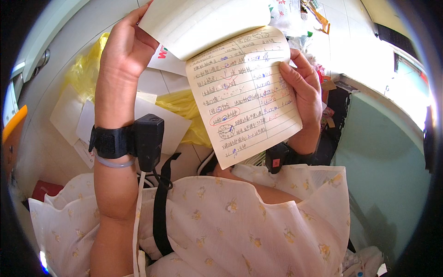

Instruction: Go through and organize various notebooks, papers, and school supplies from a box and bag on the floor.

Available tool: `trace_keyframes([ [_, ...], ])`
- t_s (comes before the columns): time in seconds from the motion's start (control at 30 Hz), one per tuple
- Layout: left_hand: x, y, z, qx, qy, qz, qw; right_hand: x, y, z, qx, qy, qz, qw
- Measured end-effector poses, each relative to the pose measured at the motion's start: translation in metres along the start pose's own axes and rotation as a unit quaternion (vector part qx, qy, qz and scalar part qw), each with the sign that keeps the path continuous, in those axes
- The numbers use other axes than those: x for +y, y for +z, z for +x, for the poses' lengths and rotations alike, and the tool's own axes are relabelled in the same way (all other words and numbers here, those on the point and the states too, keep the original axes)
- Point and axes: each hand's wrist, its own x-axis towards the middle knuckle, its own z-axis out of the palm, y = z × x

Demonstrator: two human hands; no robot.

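Observation:
An open lined notebook [238, 93] is held up before me, tilted, its lower page covered in handwriting with red and blue pen marks and small drawn clock faces. My left hand [129, 45] grips the edge of the raised upper leaf [207, 24], its fingertips partly hidden behind the paper. On the other side, my right hand [304, 83] pinches the right edge of the written page, thumb in front and fingers behind. Each wrist wears a black strap with a box-shaped device; the left device [149, 142] has a cable.
Yellow plastic bags [183, 110] and loose paper sheets [162, 121] lie on the tiled floor beneath the notebook. Clear plastic bags [289, 17] and scraps are piled beyond it. A pale green panel [380, 166] stands at right. Floral cloth [221, 221] covers my lap.

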Motion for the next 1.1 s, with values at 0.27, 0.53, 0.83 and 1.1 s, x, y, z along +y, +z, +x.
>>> trace_keyframes([
  [0.27, 0.004, -0.003, 0.000, -0.009, -0.006, -0.007, 1.000, -0.001, 0.002, 0.001, -0.007, 0.006, 0.000, 1.000],
  [0.53, 0.002, -0.002, 0.000, -0.004, 0.000, 0.007, 1.000, 0.000, 0.002, 0.000, 0.002, -0.003, 0.005, 1.000],
  [0.83, 0.001, 0.000, -0.002, 0.001, 0.007, 0.012, 1.000, -0.003, 0.001, -0.003, 0.002, -0.006, -0.006, 1.000],
  [1.1, 0.005, -0.013, 0.007, -0.025, -0.007, -0.006, 1.000, 0.000, -0.001, -0.003, 0.007, 0.000, -0.006, 1.000],
])
